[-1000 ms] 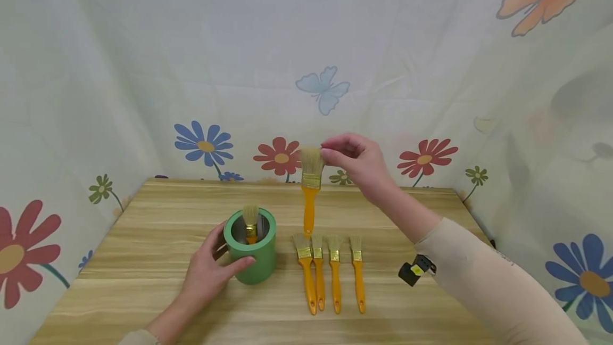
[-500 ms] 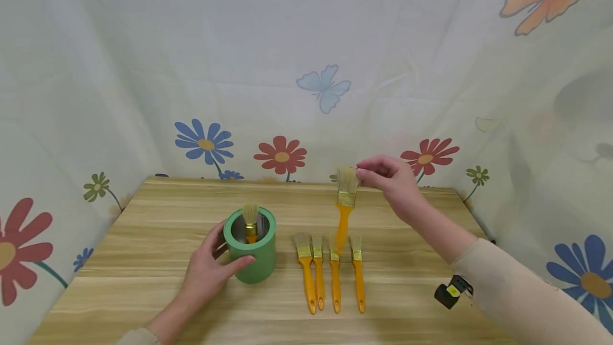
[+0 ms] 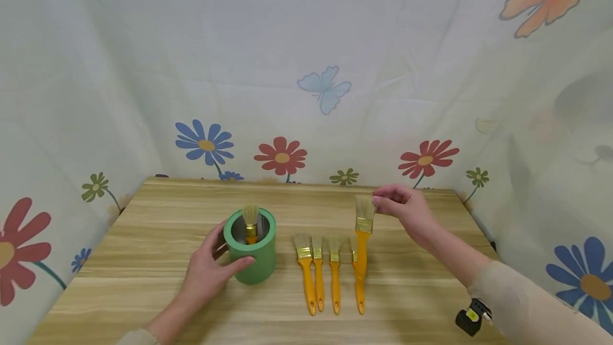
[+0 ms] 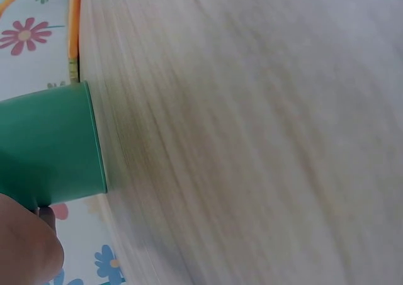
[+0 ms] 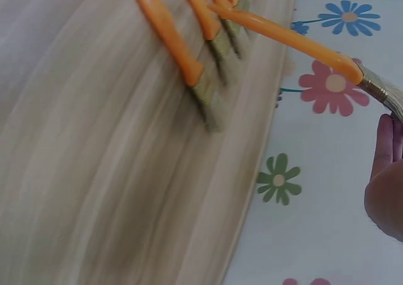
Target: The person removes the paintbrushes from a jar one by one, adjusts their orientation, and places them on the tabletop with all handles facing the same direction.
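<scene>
In the head view my right hand [image 3: 404,209] pinches a paintbrush [image 3: 362,238] by its bristles, its orange handle hanging down. That handle overlaps the rightmost brush on the table. My left hand [image 3: 208,268] grips the side of a green can [image 3: 258,260], thumb across its front. Inside the can one brush [image 3: 250,220] stands with bristles up. In the right wrist view the raised paintbrush [image 5: 302,43] slants above the table, bristles at my fingertips. The left wrist view has the can [image 4: 50,146] with part of my left hand [image 4: 28,244] against it.
Several paintbrushes [image 3: 335,281] with orange handles lie side by side right of the can, bristles away from me. The wooden table [image 3: 158,238] ends at a flowered cloth backdrop [image 3: 239,68]. A small black device [image 3: 469,321] hangs at my right sleeve.
My right hand has carried the pinched paintbrush to the right and down, from behind the lying brushes to over the rightmost one. My left hand and the can have stayed put.
</scene>
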Tool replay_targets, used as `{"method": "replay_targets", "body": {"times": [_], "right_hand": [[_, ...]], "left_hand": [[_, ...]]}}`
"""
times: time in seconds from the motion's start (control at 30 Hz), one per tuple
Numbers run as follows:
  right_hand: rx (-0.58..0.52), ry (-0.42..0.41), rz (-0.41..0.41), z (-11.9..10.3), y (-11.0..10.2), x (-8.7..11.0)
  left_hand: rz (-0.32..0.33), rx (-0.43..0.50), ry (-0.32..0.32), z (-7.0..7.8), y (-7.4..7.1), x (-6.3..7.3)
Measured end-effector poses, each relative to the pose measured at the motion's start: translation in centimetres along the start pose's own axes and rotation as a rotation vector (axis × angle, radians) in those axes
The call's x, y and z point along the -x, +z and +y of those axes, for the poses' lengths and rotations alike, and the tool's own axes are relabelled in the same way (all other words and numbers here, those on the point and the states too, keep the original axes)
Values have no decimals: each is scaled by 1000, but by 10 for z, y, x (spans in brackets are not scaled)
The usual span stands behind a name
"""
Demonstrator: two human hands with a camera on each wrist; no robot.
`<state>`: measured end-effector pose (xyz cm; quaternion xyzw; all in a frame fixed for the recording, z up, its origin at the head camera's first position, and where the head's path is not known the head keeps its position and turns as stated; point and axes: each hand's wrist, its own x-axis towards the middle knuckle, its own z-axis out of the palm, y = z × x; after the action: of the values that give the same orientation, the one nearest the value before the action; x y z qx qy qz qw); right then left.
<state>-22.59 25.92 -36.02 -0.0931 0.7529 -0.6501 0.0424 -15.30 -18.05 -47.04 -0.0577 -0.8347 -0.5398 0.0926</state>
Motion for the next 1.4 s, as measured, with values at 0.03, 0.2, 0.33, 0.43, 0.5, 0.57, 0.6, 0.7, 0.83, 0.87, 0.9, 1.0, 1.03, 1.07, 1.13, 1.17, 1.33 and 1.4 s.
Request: {"method": "replay_targets", "body": {"times": [0.03, 0.2, 0.33, 0.43, 0.5, 0.57, 0.6, 0.7, 0.83, 0.87, 0.9, 1.0, 1.03, 1.07, 1.13, 1.17, 1.33, 1.4], "right_hand": [[0, 7, -2, 4, -2, 1], [3, 39, 3, 19, -12, 7], [-24, 47, 12, 30, -20, 13], [-43, 48, 14, 38, -26, 17], [-61, 64, 15, 43, -30, 18], [-81, 96, 19, 48, -33, 19], [-93, 118, 19, 50, -34, 20], [-121, 180, 30, 58, -38, 21], [-130, 219, 23, 68, -41, 23], [-132, 221, 15, 70, -42, 24], [-137, 224, 11, 72, -42, 24], [-151, 240, 14, 78, -43, 26], [-156, 247, 14, 80, -43, 26], [-160, 258, 16, 81, -43, 26], [-170, 275, 30, 84, -43, 26], [-171, 283, 35, 86, -43, 26], [-144, 294, 29, 93, -41, 25], [-127, 296, 26, 95, -39, 23]], "left_hand": [[0, 3, -1, 0, 0, 0], [-3, 3, -3, -2, 1, -1], [-4, 3, -2, -3, 1, 0], [-3, 3, -4, -4, 0, 0], [-3, 4, -5, -4, 0, -1], [-3, 6, -7, -3, 0, -1], [-3, 6, -7, -3, 0, -1], [-5, 7, -9, -3, 0, -2], [-10, 7, -12, -3, 1, -1], [-11, 8, -13, -3, 1, -1], [-11, 7, -16, -3, 1, -1], [-8, 7, -18, -4, 1, 0], [-7, 6, -19, -4, 1, 0], [-7, 7, -20, -4, 1, 1], [-7, 7, -19, -3, 1, 1], [-7, 10, -18, -3, 2, 1], [-7, 10, -15, -1, 1, 1], [-7, 10, -12, -1, 1, 0]]}}
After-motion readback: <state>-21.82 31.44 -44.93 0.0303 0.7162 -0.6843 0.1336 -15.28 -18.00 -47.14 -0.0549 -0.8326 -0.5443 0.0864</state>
